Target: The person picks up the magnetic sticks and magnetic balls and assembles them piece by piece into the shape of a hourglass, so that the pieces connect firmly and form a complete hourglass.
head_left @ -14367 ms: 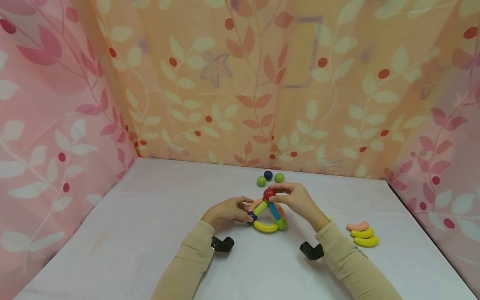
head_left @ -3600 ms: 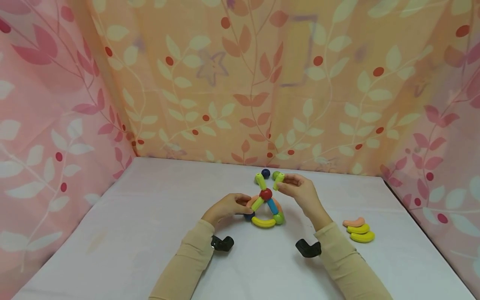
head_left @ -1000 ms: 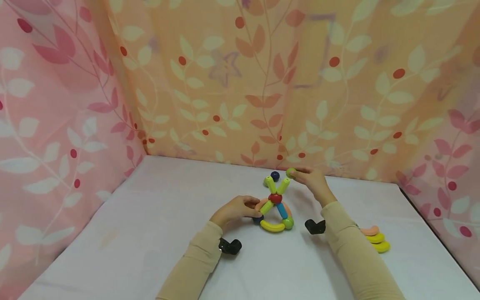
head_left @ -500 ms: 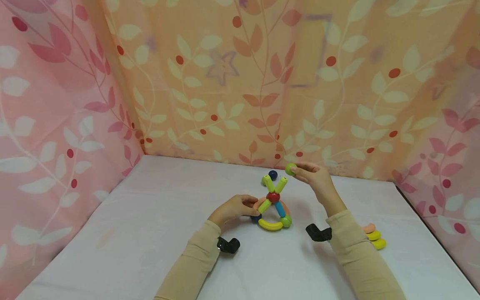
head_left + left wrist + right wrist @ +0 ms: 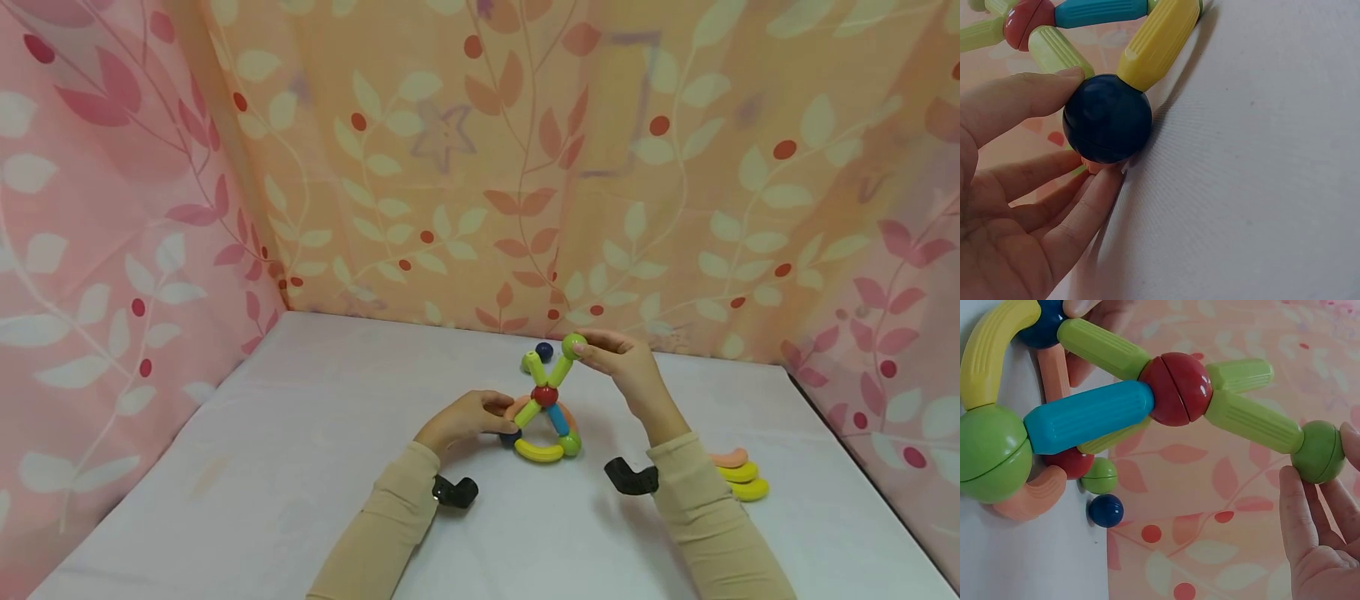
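A magnetic-rod construction stands on the white table. Its base ring joins balls with curved pieces, among them a yellow one (image 5: 538,452) and a green ball (image 5: 991,453). From the base, a blue rod (image 5: 1089,417) and a light green rod (image 5: 1107,350) slope up to a red ball (image 5: 1179,389). Two more light green rods rise from that ball in a V. My left hand (image 5: 468,417) grips the base's dark blue ball (image 5: 1107,119) between thumb and fingers. My right hand (image 5: 630,371) pinches a green ball (image 5: 1318,452) against the tip of the right upper rod.
Behind the construction lie a loose dark blue ball (image 5: 544,351) and a green ball (image 5: 527,363). Yellow curved pieces (image 5: 748,489) and a peach one (image 5: 729,457) lie at the right, partly behind the right sleeve. A patterned curtain (image 5: 420,208) encloses the table.
Two light green rods have been added above the red ball since the earliest frame. The right hand has lifted a green ball from the back and brought it left onto one rod's tip.
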Motion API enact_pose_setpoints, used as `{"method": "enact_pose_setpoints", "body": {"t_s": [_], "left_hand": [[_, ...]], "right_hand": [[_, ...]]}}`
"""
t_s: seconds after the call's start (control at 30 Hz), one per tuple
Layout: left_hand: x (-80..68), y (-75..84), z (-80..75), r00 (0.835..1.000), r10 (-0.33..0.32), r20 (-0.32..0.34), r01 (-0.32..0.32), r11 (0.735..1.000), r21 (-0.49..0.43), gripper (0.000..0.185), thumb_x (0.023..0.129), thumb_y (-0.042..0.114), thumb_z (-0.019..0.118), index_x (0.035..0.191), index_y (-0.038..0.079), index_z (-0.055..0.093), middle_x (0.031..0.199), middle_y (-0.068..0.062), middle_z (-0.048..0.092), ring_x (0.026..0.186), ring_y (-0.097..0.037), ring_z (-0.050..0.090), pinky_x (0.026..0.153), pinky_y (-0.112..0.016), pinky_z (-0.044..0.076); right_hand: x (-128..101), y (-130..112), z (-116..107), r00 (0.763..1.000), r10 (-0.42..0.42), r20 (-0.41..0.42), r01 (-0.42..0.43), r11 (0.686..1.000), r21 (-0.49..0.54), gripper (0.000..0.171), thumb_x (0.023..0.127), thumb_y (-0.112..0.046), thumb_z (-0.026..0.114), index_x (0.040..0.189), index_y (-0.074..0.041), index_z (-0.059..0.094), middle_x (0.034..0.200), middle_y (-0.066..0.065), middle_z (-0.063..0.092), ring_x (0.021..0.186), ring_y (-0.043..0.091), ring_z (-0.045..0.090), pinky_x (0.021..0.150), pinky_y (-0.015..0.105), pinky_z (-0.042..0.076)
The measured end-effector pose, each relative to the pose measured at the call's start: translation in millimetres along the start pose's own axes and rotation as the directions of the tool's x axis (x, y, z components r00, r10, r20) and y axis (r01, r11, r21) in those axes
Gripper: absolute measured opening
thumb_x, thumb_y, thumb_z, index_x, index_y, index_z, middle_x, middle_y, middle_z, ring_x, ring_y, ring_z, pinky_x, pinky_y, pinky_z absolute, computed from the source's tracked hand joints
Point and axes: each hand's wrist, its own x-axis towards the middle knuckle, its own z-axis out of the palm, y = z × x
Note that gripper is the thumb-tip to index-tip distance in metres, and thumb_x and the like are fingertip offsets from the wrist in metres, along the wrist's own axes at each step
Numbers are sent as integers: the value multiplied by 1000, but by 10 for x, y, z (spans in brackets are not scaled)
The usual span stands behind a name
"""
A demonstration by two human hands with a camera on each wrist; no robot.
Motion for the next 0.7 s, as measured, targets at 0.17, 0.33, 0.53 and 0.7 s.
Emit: {"method": "enact_pose_setpoints", "body": {"t_s": [0.17, 0.33, 0.53, 0.7], "left_hand": [[-12, -17, -30, 999, 29, 26, -29, 1000, 8, 59, 82, 27, 81, 134, 9, 60, 121, -5, 66, 108, -18, 59, 104, -42, 47], [-47, -13, -144, 998, 40, 38, -40, 999, -16, 58, 82, 24, 80, 135, 10, 60, 131, -8, 65, 120, -22, 60, 109, -46, 45], [77, 21, -248, 998, 44, -51, -50, 992, -113, 53, 88, 16, 74, 137, 7, 57, 138, -12, 59, 119, -24, 63, 104, -42, 51], [350, 45, -265, 980, 87, -176, -120, 976, -184, 52, 89, 13, 73, 137, 2, 55, 137, -16, 59, 111, -23, 67, 95, -36, 57]], "right_hand": [[-30, 33, -12, 1000, -3, 19, 2, 999, 44, 54, 93, -24, 70, 135, 6, 55, 104, -15, 70, 98, 1, 68, 88, 18, 56], [-69, 58, 0, 999, 14, 41, -17, 997, 72, 54, 93, -23, 71, 138, 2, 55, 109, -16, 70, 103, 1, 67, 90, 17, 54], [-116, 93, 56, 999, 40, 35, -45, 989, 142, 57, 93, -16, 70, 143, 2, 49, 112, -15, 68, 104, 1, 67, 91, 19, 55], [-155, 129, 84, 997, 77, 25, -80, 982, 170, 60, 94, -13, 69, 146, 2, 44, 114, -10, 66, 102, 1, 67, 91, 21, 55]]}}
